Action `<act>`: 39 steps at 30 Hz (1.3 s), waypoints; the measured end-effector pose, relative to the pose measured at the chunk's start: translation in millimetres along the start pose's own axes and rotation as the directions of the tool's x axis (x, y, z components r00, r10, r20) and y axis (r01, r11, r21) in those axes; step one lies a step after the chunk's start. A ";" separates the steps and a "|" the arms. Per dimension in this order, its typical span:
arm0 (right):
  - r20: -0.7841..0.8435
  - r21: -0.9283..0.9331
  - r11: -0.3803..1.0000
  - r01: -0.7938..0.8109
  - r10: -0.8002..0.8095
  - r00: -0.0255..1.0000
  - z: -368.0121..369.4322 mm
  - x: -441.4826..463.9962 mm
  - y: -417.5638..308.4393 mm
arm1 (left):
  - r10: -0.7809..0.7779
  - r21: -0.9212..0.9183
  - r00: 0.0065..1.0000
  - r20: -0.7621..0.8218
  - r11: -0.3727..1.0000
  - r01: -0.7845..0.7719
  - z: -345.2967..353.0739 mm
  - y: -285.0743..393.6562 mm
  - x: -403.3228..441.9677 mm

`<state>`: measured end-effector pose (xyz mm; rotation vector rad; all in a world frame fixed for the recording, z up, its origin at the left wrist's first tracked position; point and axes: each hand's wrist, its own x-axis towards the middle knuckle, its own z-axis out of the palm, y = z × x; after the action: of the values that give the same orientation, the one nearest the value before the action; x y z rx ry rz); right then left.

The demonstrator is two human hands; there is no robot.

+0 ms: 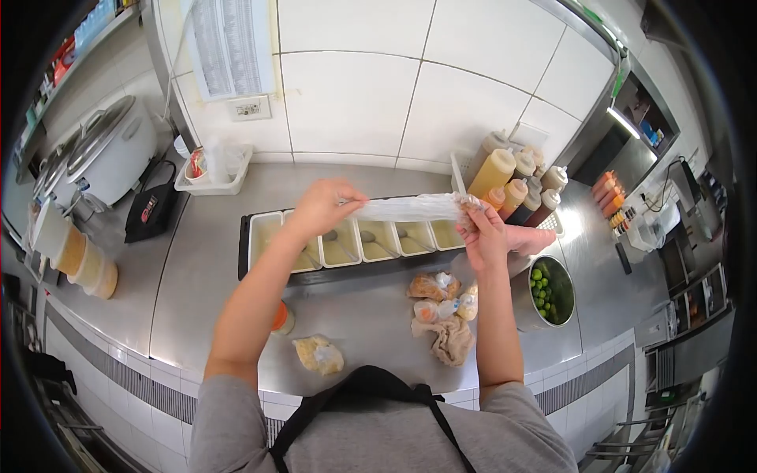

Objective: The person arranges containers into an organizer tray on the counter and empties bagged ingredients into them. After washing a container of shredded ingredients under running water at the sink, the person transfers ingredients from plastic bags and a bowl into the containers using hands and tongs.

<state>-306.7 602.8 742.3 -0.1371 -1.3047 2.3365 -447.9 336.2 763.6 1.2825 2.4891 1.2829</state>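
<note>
A whitish, translucent plastic bag is stretched sideways between my two hands above the row of containers. My left hand pinches its left end, fingers closed. My right hand is closed around the gathered right end. A smooth pink thing shows just right of my right hand; whether it belongs to the bag I cannot tell. Below the bag, several white rectangular tubs stand in a black holder, some with spoons in them.
On the steel counter lie a bag of pale yellow food, a jar, small filled bags and a beige cloth. A metal pot of limes stands right, sauce bottles behind. Left are a white basket and black pouch.
</note>
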 end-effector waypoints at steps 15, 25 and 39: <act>0.336 -0.915 0.228 0.334 -0.029 0.941 91.3 30.9 -10.3 | -0.294 0.547 0.954 0.061 0.809 0.215 72.3 8.3 10.4; 0.344 -0.836 0.522 0.172 0.252 0.905 95.7 28.0 -14.8 | -0.259 -0.154 0.963 -0.070 0.957 0.246 18.9 -18.8 17.6; 0.258 -0.661 0.748 0.061 0.151 0.954 48.5 21.3 -2.3 | -0.319 -0.560 0.944 0.081 0.769 0.308 -9.7 -23.8 24.3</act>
<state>-339.5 575.2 773.5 -0.0350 -2.2755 1.8560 -483.0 339.5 760.5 0.6763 1.9585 1.7468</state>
